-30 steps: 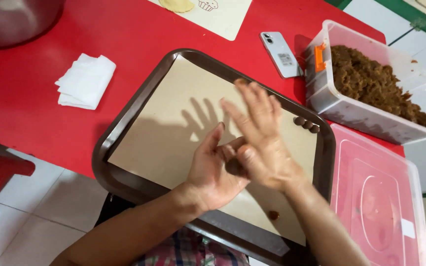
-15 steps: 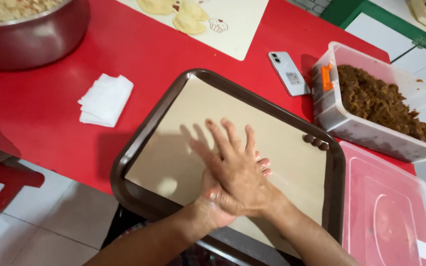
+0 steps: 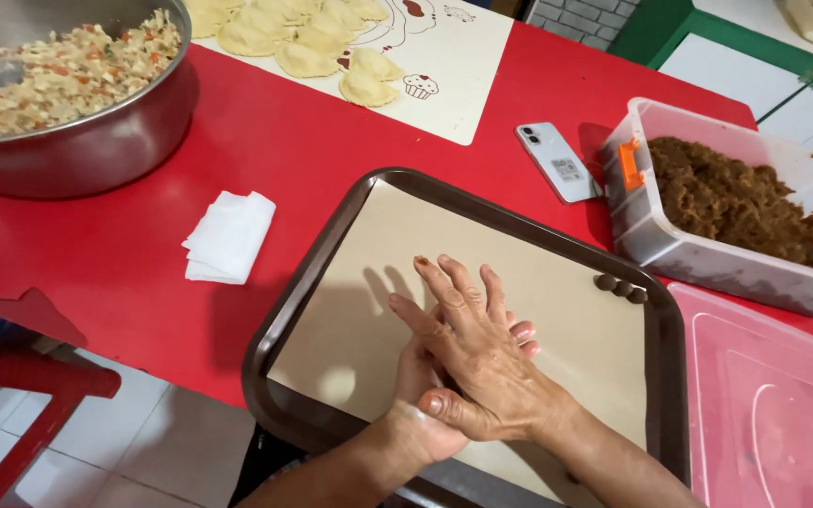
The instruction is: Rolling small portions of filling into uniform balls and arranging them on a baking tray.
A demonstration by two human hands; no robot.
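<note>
The right hand [image 3: 477, 362] lies palm-down across the left hand [image 3: 425, 386], fingers stretched flat and slightly spread, pressed together over the paper-lined brown tray [image 3: 331, 245]; whatever sits between the palms is hidden, so I cannot tell what they enclose. The left hand's fingertips [image 3: 523, 331] peek out pink beyond the right hand's edge. The tray is a rounded rectangle of smooth dark plastic, its beige paper liner [image 3: 519, 254] matte and flat. Beyond the fingertips, toward the tray's far right corner, three small dark brown balls [image 3: 621, 287] sit in a touching row (rough, dull-surfaced). Past them stands a clear plastic tub [image 3: 670, 249] of coarse, crumbly brown filling [image 3: 745, 202], with a translucent pink lid [image 3: 773, 404] lying flat beside the wrist. Farther ahead of the fingers a white phone [image 3: 557, 162] lies on the red table [image 3: 312, 141]; left of them, a folded white napkin [image 3: 230, 235].
</note>
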